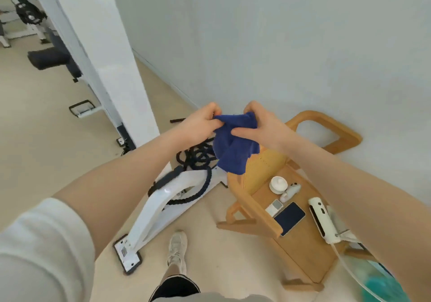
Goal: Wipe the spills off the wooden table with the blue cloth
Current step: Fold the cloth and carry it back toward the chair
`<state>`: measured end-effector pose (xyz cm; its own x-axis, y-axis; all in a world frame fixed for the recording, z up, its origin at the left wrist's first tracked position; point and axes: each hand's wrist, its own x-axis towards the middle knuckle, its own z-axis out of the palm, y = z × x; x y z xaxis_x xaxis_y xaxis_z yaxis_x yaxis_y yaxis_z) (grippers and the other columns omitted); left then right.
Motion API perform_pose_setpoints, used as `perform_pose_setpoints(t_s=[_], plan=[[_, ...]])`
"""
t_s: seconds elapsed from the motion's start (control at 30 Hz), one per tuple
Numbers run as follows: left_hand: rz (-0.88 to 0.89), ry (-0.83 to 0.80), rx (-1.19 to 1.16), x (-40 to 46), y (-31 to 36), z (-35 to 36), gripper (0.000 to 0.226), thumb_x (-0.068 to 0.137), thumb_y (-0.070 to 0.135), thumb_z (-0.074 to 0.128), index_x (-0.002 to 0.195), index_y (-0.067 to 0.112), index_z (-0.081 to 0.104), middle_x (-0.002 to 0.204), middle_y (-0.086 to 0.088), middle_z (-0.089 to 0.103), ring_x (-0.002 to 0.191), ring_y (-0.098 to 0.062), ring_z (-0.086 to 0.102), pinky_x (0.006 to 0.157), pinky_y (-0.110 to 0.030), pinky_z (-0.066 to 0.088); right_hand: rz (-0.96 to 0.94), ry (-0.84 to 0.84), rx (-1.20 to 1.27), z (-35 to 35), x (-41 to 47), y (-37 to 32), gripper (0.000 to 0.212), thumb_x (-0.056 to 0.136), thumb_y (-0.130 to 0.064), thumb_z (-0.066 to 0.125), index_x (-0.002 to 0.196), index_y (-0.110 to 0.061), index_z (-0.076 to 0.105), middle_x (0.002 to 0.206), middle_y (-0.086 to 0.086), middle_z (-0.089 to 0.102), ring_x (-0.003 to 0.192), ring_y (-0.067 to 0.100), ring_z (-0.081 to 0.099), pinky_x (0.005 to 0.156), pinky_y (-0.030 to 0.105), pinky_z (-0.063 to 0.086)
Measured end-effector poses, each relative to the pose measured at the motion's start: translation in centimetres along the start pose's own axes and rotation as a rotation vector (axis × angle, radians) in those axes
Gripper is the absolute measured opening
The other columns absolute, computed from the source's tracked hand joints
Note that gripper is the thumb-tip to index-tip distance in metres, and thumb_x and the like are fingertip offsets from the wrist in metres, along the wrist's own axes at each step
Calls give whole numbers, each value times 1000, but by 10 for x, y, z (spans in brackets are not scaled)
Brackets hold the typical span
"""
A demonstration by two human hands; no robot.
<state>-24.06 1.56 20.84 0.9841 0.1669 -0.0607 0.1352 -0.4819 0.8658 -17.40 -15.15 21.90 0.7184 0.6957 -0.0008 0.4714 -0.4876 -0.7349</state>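
I hold the blue cloth (234, 145) up in the air with both hands, well above the floor. My left hand (198, 124) pinches its upper left corner and my right hand (261, 127) grips its upper right edge. The cloth hangs bunched below my fingers. Beneath and to the right stands a wooden chair-like piece (300, 248) with a flat wooden surface. No spill shows on the wood from here.
On the wooden surface lie a white lidded cup (278, 184), a small white device (274, 207), a dark phone (290, 217) and a white handset (320, 220). A white exercise machine (149, 215) with black ropes (198, 157) stands left. A glass table edge (356, 276) is at lower right.
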Motion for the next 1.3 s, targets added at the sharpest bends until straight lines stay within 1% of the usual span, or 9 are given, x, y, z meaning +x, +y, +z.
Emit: perform_pose_setpoints(t_s=[0.23,0.37,0.5,0.63,0.73,0.8,0.9,1.07,1.3], plan=[[45,-225,-107,139,8,-44,28,90,0,35,78,23,47,71,3,46,61,-7,39,45,-14,33,372,110,118,-32,66,23,21,80,-41,68,88,-30,52,82,-9,58,71,6,59,59,20,46],[89,-489,-33,185,8,-51,17,81,19,46,68,13,55,68,-2,50,63,-12,44,55,-20,35,588,134,147,-50,61,44,55,62,-48,68,93,-4,57,83,8,58,79,21,57,71,38,46],[257,-665,144,219,3,-46,19,87,15,59,71,6,64,69,-6,54,66,-15,47,64,-25,36,669,381,447,-63,45,60,13,87,-18,62,98,-14,66,101,8,68,95,25,62,87,38,49],[478,-754,623,245,3,-39,17,66,21,48,50,18,52,62,4,49,66,-15,45,75,-30,35,633,616,408,-67,38,63,22,92,-6,51,88,-23,64,82,1,65,75,13,61,66,25,47],[516,-721,1010,250,-2,-26,27,74,18,49,47,20,46,64,5,48,68,-16,46,83,-28,32,585,630,345,-71,44,56,20,93,-7,48,91,-21,64,86,10,65,76,17,62,67,33,50],[543,-680,833,248,0,-12,17,82,15,51,77,19,68,88,3,63,86,-19,58,83,-35,44,562,591,317,-78,56,50,16,93,-13,50,96,-20,64,98,14,68,91,23,63,81,40,51],[443,-750,280,231,16,15,46,84,26,64,128,19,51,125,7,57,112,-11,55,92,-28,46,525,463,253,-84,78,42,17,94,-17,48,95,-20,64,98,7,69,96,22,63,87,39,51],[218,-777,-182,212,9,52,28,83,16,68,106,29,57,105,9,67,99,-10,63,85,-25,53,576,378,360,-89,96,53,17,95,-20,47,89,-13,62,91,7,67,90,25,62,91,45,48],[34,-1046,58,231,-50,63,22,82,26,70,103,23,65,99,7,72,94,-9,67,81,-27,55,673,625,719,-83,89,85,20,96,-18,47,79,-14,57,78,3,60,74,16,59,73,30,49]])
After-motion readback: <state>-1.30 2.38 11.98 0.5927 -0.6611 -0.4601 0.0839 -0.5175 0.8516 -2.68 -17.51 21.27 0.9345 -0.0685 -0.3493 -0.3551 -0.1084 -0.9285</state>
